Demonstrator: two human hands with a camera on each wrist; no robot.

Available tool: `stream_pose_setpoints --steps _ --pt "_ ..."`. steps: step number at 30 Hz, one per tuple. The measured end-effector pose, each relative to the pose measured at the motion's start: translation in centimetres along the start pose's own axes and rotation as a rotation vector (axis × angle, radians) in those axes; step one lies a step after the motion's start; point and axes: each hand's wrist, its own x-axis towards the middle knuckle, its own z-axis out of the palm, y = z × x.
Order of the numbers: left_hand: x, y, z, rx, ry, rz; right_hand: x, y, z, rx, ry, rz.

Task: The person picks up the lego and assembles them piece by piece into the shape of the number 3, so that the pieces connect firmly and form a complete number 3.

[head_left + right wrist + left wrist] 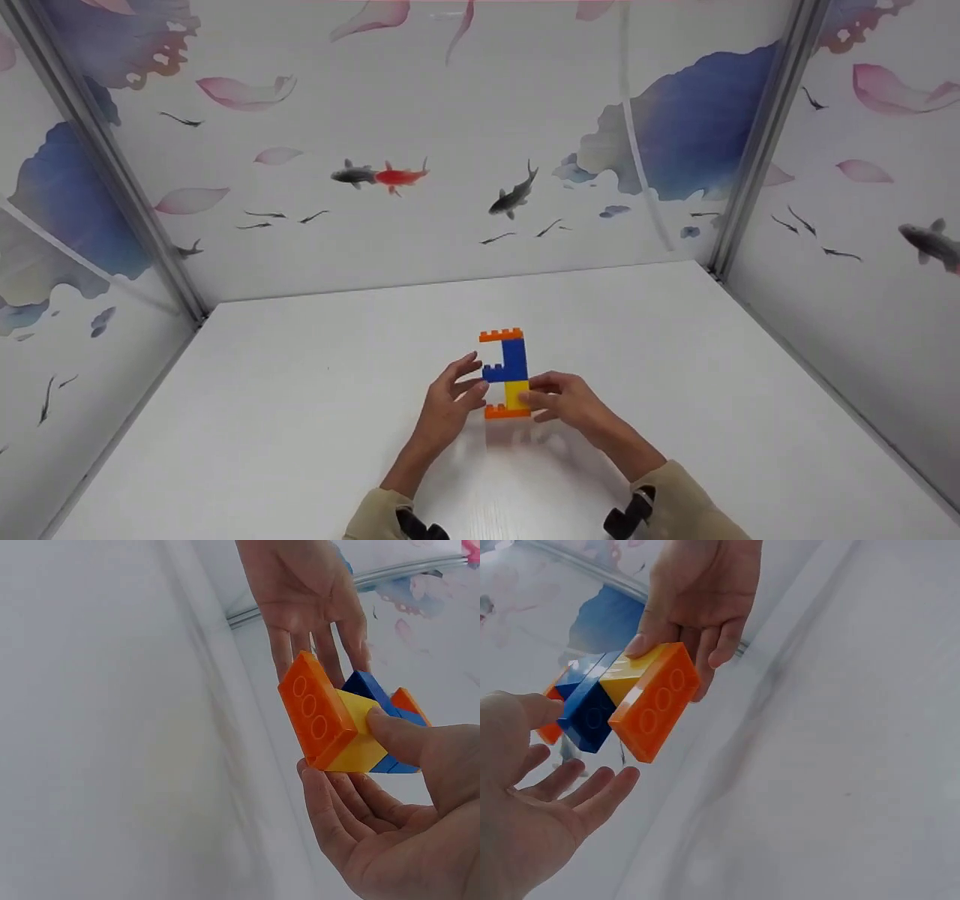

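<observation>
A stack of toy building blocks hangs over the table in the head view. It has an orange block (502, 334) at the top, blue blocks (515, 360) in the middle, then a yellow block (513, 395) and another orange block (508, 412) at the bottom. My right hand (576, 403) pinches the yellow block from the right, thumb on one face and fingers beneath. On the left side, my left hand (445, 407) is spread around the stack's open side. Its thumb reaches close to the blue block (589, 720); whether it touches cannot be told.
A white table (315, 450) lies under the hands. Printed panels with fish and petals, such as the back wall (450, 247), enclose it on three sides. Metal posts (757, 150) stand at the back corners.
</observation>
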Motion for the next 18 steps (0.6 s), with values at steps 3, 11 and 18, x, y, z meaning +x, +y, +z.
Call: stream_pose_setpoints --steps 3,11,18 --pt "-0.1 -0.3 0.1 0.031 -0.026 0.008 0.1 -0.2 0.3 0.006 -0.009 -0.010" --pt "-0.1 -0.6 -0.4 0.081 -0.047 -0.029 0.6 -1.0 0.8 0.029 -0.023 0.017" --pt "-0.1 -1.2 -0.5 0.117 -0.028 -0.073 1.4 -0.8 1.3 0.035 0.000 0.068"
